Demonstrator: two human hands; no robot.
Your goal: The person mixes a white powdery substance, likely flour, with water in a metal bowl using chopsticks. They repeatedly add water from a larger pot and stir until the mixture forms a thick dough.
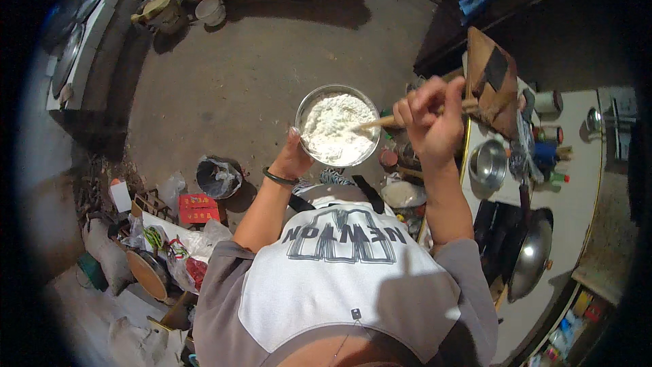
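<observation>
A round metal bowl (304, 104) with white flour (338, 127) in it is held up in front of my chest. My left hand (294, 155) grips its lower left rim, the thumb at the edge; the fingers under it are hidden. In my right hand (433, 112) is a wooden stick (384, 122), perhaps a utensil handle, slanting from the right with its tip in the flour. The flour looks loose and lumpy.
A counter at the right holds a steel bowl (488, 164), a wok (532, 255), bottles and a wooden board (484, 74). On the floor at the left stands a lined bin (219, 177) near a red box (198, 208). A pale bucket (210, 10) stands farther off.
</observation>
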